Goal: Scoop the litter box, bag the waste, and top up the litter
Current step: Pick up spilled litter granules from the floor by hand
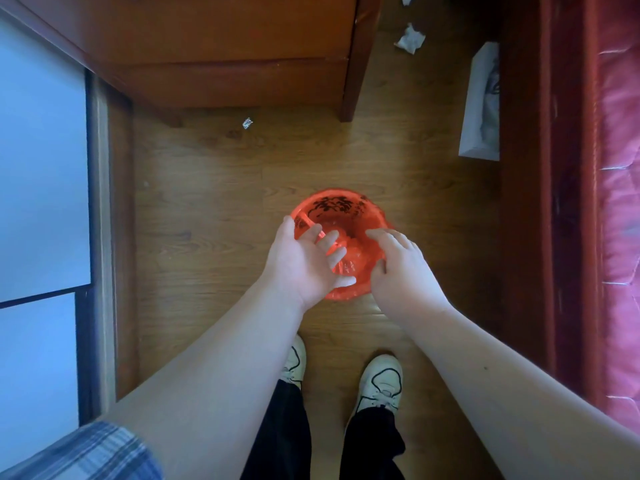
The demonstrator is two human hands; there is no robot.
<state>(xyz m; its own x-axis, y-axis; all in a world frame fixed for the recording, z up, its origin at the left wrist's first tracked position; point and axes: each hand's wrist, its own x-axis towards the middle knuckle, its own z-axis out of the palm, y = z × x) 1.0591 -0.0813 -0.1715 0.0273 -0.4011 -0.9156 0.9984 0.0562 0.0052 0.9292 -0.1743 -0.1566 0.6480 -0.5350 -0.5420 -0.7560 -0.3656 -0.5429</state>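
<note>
We look down on a brown wood-plank floor [214, 209] lit by soft daylight. At the top stands a reddish wooden cabinet [225, 46], one leg [349, 98] on the planks. Along the left runs a frosted glass panel [38, 168] in a dark frame. On the right, a dark red bed frame [561, 168] carries a pink quilted cover [620, 168]. A white box [479, 105] lies just beside that frame. Crumpled white paper [410, 39] and a small silvery wrapper [247, 123] lie on the floor.

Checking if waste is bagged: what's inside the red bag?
Only crumpled red plastic shows inside the red bag; the left hand and right hand cover its near part.
</note>
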